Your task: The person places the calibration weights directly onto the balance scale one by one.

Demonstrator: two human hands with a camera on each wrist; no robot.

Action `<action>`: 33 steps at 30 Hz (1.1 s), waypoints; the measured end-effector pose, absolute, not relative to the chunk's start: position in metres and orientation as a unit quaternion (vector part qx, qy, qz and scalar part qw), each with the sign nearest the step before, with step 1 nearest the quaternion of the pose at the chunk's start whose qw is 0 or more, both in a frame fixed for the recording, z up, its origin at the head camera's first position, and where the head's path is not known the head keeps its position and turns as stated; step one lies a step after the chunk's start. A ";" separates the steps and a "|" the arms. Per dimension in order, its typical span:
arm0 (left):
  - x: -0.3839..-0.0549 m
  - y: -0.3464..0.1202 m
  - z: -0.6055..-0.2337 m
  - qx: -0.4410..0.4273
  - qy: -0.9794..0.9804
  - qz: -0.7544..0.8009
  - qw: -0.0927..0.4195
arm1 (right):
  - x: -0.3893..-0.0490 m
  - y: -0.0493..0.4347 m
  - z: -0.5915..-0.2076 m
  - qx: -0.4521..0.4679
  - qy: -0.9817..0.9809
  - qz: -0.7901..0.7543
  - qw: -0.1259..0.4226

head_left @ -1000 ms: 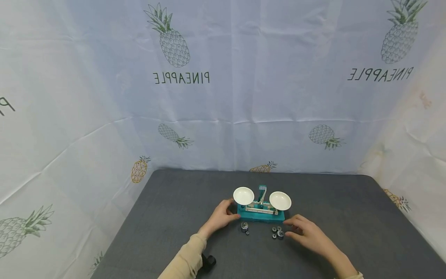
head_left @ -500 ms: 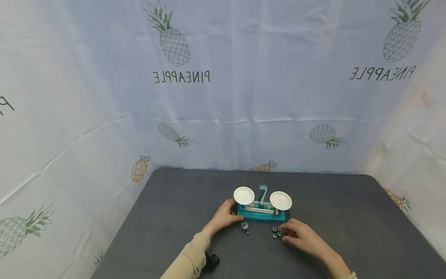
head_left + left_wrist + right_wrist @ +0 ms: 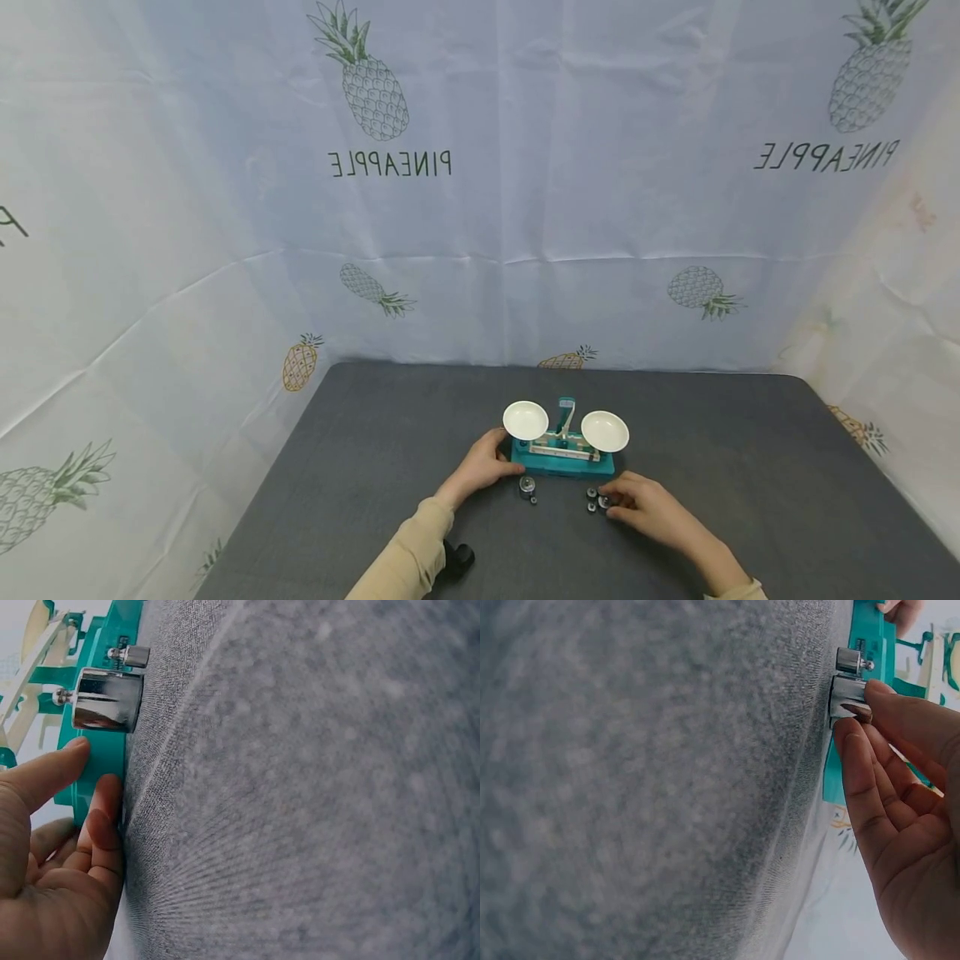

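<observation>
A teal balance scale (image 3: pixel 562 467) with a left white pan (image 3: pixel 526 421) and a right white pan (image 3: pixel 605 431) stands on the dark table. At its left end my left hand (image 3: pixel 480 467) grips the base, thumb at the front and the other fingers curled by the end. In front of the scale's right side, my right hand (image 3: pixel 645 504) pinches a shiny metal weight (image 3: pixel 846 694) between thumb and forefinger, low by the tabletop. Smaller weights (image 3: pixel 592 493) stand just left of it. A large weight (image 3: pixel 106 700) and a tiny weight (image 3: pixel 137 656) stand before the base's left part.
A black object (image 3: pixel 459 558) lies beside my left sleeve, partly hidden by it. The grey table (image 3: pixel 405 400) ends at the back against a white curtain (image 3: pixel 465 308) printed with pineapples, which also hangs along both sides.
My right hand has moved left from beside the scale's right corner and taken hold of the metal weight. The left hand has shifted slightly right along the base.
</observation>
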State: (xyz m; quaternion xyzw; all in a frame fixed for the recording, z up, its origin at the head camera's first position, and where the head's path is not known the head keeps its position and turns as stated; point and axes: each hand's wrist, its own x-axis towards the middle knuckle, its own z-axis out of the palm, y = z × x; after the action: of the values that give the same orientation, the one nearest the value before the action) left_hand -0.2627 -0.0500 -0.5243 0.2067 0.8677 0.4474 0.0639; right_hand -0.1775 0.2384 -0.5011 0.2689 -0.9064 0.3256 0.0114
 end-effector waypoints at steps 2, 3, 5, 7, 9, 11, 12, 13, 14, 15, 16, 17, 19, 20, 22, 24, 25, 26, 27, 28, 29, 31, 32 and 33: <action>-0.263 -0.050 -0.524 0.204 0.865 0.452 0.069 | -0.178 0.238 -0.502 0.264 -0.906 0.332 0.006; -0.263 -0.050 -0.523 0.203 0.865 0.453 0.071 | -0.179 0.238 -0.502 0.260 -0.906 0.335 0.000; -0.263 -0.050 -0.523 0.200 0.863 0.458 0.074 | -0.180 0.238 -0.502 0.255 -0.906 0.337 -0.006; -0.262 -0.050 -0.523 0.198 0.861 0.461 0.076 | -0.180 0.238 -0.502 0.249 -0.908 0.337 -0.016; -0.262 -0.050 -0.524 0.197 0.861 0.462 0.077 | -0.181 0.237 -0.502 0.244 -0.909 0.337 -0.021; -0.262 -0.050 -0.524 0.196 0.860 0.465 0.078 | -0.181 0.237 -0.501 0.237 -0.910 0.338 -0.030; -0.263 -0.051 -0.525 0.196 0.859 0.466 0.078 | -0.181 0.236 -0.501 0.233 -0.911 0.339 -0.034; -0.263 -0.051 -0.525 0.197 0.857 0.469 0.079 | -0.181 0.236 -0.501 0.231 -0.911 0.339 -0.037; -0.263 -0.052 -0.526 0.202 0.853 0.475 0.077 | -0.181 0.236 -0.501 0.229 -0.911 0.340 -0.040; -0.263 -0.053 -0.526 0.206 0.849 0.481 0.077 | -0.181 0.236 -0.500 0.227 -0.912 0.340 -0.042; -0.263 -0.053 -0.527 0.210 0.845 0.487 0.077 | -0.181 0.236 -0.500 0.225 -0.912 0.341 -0.044; -0.263 -0.055 -0.527 0.224 0.841 0.487 0.068 | -0.181 0.236 -0.500 0.224 -0.912 0.340 -0.045; -0.262 -0.056 -0.526 0.234 0.834 0.496 0.065 | -0.181 0.236 -0.500 0.221 -0.913 0.339 -0.047; -0.262 -0.056 -0.526 0.238 0.831 0.498 0.063 | -0.181 0.236 -0.500 0.220 -0.913 0.339 -0.048; -0.262 -0.055 -0.525 0.230 0.835 0.496 0.066 | -0.181 0.236 -0.500 0.220 -0.914 0.338 -0.048; -0.262 -0.053 -0.524 0.209 0.839 0.496 0.079 | -0.181 0.236 -0.500 0.221 -0.914 0.337 -0.046; -0.262 -0.053 -0.524 0.202 0.842 0.493 0.081 | -0.181 0.236 -0.500 0.222 -0.914 0.337 -0.045; -0.262 -0.052 -0.525 0.198 0.846 0.489 0.082 | -0.181 0.236 -0.500 0.224 -0.913 0.337 -0.044; -0.262 -0.051 -0.525 0.191 0.849 0.485 0.085 | -0.182 0.236 -0.500 0.225 -0.914 0.336 -0.044; -0.262 -0.050 -0.524 0.188 0.851 0.482 0.086 | -0.182 0.235 -0.500 0.225 -0.913 0.336 -0.045; -0.262 -0.050 -0.524 0.186 0.852 0.482 0.086 | -0.182 0.235 -0.500 0.226 -0.913 0.336 -0.047; -0.261 -0.050 -0.523 0.182 0.852 0.483 0.089 | -0.183 0.235 -0.500 0.227 -0.914 0.333 -0.050; -0.261 -0.050 -0.523 0.180 0.852 0.483 0.091 | -0.183 0.235 -0.501 0.228 -0.914 0.331 -0.051; -0.261 -0.050 -0.522 0.178 0.852 0.484 0.093 | -0.183 0.236 -0.501 0.229 -0.914 0.330 -0.051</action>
State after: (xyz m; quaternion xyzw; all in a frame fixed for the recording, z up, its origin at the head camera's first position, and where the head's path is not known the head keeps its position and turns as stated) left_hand -0.2608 -0.0497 -0.5223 0.1778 0.8516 0.4844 0.0930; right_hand -0.1829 0.2356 -0.5008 0.2294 -0.9144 0.3297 -0.0511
